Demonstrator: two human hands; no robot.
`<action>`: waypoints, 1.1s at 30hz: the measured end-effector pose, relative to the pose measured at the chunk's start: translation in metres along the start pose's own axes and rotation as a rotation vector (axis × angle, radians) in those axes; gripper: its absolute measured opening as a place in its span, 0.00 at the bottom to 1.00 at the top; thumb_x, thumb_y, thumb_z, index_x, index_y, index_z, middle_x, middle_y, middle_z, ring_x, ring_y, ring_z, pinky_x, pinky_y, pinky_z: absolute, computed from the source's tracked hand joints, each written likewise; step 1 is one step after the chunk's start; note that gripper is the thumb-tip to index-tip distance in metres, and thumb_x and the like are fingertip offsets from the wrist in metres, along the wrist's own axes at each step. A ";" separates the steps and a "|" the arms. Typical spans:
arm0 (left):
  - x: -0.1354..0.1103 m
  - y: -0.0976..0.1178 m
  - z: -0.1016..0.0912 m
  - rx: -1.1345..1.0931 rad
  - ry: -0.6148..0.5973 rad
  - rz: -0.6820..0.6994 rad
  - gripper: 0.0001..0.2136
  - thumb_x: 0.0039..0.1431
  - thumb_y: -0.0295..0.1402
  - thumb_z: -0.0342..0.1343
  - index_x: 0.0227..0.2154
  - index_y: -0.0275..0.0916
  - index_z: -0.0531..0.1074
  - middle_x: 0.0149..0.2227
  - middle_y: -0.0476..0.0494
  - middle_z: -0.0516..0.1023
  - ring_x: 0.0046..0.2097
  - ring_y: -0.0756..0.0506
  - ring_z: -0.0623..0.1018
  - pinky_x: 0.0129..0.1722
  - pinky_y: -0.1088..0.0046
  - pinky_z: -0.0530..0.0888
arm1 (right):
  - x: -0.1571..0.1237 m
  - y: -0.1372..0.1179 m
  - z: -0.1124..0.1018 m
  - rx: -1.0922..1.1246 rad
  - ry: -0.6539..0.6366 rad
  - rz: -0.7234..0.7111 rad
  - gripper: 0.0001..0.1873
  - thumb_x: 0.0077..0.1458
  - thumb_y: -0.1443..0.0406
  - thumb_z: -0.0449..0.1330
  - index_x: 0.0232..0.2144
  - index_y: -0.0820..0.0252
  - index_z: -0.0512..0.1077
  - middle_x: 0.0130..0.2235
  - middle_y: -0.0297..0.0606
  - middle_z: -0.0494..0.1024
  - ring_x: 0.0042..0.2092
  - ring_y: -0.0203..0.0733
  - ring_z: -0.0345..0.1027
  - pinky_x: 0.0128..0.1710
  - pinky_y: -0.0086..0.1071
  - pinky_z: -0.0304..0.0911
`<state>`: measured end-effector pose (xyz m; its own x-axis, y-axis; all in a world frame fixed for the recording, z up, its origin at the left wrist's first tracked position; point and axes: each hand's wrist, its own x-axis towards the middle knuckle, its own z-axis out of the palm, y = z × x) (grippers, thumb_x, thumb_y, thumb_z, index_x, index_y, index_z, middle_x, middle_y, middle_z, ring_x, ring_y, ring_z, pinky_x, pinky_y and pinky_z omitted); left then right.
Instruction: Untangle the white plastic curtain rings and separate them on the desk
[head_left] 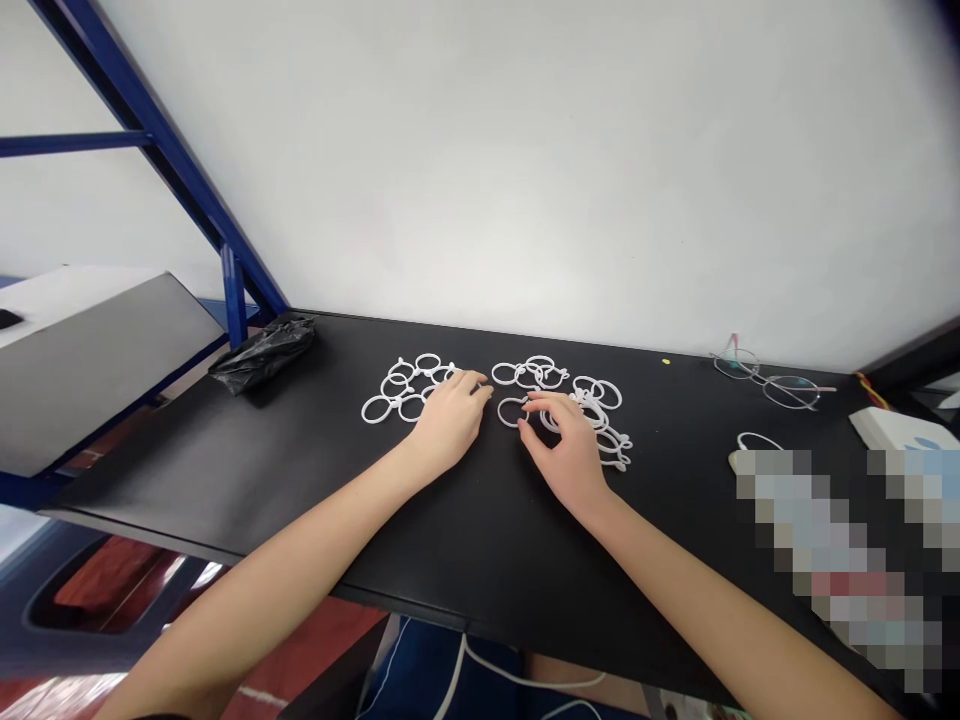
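Two heaps of white plastic rings lie on a black table (315, 480). The left heap (401, 390) sits just left of my left hand (450, 420), which rests palm down with its fingers stretched toward the rings. My right hand (566, 445) lies by the right heap (592, 405), fingers curled and apart, its fingertips touching a single white ring (511, 411) between the two heaps. Neither hand has lifted anything.
A crumpled black plastic bag (262, 355) lies at the table's back left. Wire-rimmed glasses (772, 380) rest at the back right near a white wall. A blue metal frame (180, 170) rises on the left beside a grey board (90, 360). A white box (900, 430) sits far right.
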<state>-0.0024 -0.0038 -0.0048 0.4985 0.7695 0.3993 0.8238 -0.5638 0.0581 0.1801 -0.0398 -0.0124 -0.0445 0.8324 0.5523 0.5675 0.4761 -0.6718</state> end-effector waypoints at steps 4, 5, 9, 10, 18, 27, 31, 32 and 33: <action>0.000 -0.004 0.000 0.063 -0.041 -0.047 0.11 0.62 0.22 0.47 0.36 0.34 0.75 0.44 0.37 0.75 0.45 0.42 0.74 0.43 0.65 0.74 | 0.000 0.004 0.001 -0.037 -0.076 -0.007 0.06 0.53 0.71 0.58 0.33 0.55 0.71 0.42 0.40 0.78 0.46 0.51 0.71 0.47 0.48 0.65; 0.000 -0.004 0.000 0.079 -0.040 -0.048 0.11 0.62 0.22 0.48 0.35 0.35 0.75 0.44 0.37 0.75 0.45 0.42 0.74 0.43 0.65 0.74 | -0.001 0.004 0.001 -0.053 -0.092 -0.016 0.06 0.53 0.71 0.58 0.33 0.55 0.71 0.40 0.39 0.79 0.45 0.50 0.71 0.46 0.48 0.65; -0.001 -0.003 -0.002 0.147 -0.034 -0.050 0.10 0.61 0.24 0.49 0.32 0.35 0.75 0.41 0.37 0.75 0.44 0.41 0.73 0.42 0.63 0.72 | -0.002 0.004 0.001 -0.145 -0.143 -0.030 0.06 0.52 0.72 0.59 0.32 0.55 0.72 0.35 0.38 0.78 0.42 0.50 0.70 0.46 0.49 0.63; -0.001 -0.003 -0.002 0.156 -0.033 -0.056 0.09 0.60 0.24 0.49 0.32 0.35 0.75 0.41 0.36 0.75 0.45 0.40 0.73 0.42 0.62 0.72 | -0.002 0.004 0.001 -0.157 -0.154 -0.034 0.06 0.51 0.72 0.59 0.31 0.55 0.72 0.34 0.37 0.78 0.41 0.50 0.70 0.46 0.49 0.63; 0.000 0.000 -0.005 0.151 0.027 -0.041 0.11 0.61 0.24 0.48 0.41 0.36 0.74 0.45 0.37 0.76 0.48 0.38 0.72 0.52 0.56 0.67 | -0.002 0.003 0.002 -0.095 -0.238 -0.148 0.10 0.52 0.75 0.57 0.31 0.54 0.69 0.32 0.33 0.77 0.40 0.46 0.69 0.56 0.55 0.56; 0.000 0.008 -0.007 -0.024 0.016 0.150 0.10 0.64 0.27 0.46 0.39 0.37 0.73 0.41 0.42 0.76 0.45 0.43 0.73 0.61 0.54 0.59 | -0.001 0.002 0.004 -0.098 -0.245 -0.203 0.07 0.54 0.72 0.59 0.30 0.54 0.71 0.32 0.35 0.78 0.43 0.48 0.71 0.57 0.57 0.56; -0.001 0.009 -0.007 -0.067 -0.010 0.248 0.13 0.62 0.21 0.44 0.42 0.37 0.72 0.41 0.43 0.75 0.46 0.45 0.73 0.63 0.55 0.57 | -0.001 0.003 0.003 -0.071 -0.183 -0.220 0.06 0.56 0.71 0.59 0.31 0.53 0.71 0.32 0.34 0.78 0.39 0.46 0.71 0.56 0.55 0.58; -0.001 0.009 -0.007 -0.074 -0.014 0.256 0.14 0.61 0.20 0.44 0.42 0.37 0.72 0.41 0.43 0.75 0.46 0.45 0.73 0.63 0.56 0.57 | -0.001 0.003 0.003 -0.071 -0.164 -0.222 0.06 0.57 0.71 0.59 0.31 0.54 0.71 0.31 0.34 0.78 0.38 0.46 0.71 0.56 0.54 0.59; -0.001 0.009 -0.007 -0.078 -0.017 0.261 0.15 0.59 0.18 0.44 0.41 0.37 0.72 0.42 0.43 0.75 0.46 0.45 0.73 0.63 0.56 0.57 | -0.002 0.003 0.003 -0.072 -0.147 -0.224 0.06 0.57 0.71 0.59 0.31 0.54 0.71 0.31 0.34 0.77 0.37 0.45 0.71 0.56 0.54 0.59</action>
<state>0.0024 -0.0115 0.0018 0.6962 0.5996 0.3947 0.6439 -0.7647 0.0260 0.1788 -0.0390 -0.0167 -0.2917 0.7434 0.6019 0.5865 0.6361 -0.5014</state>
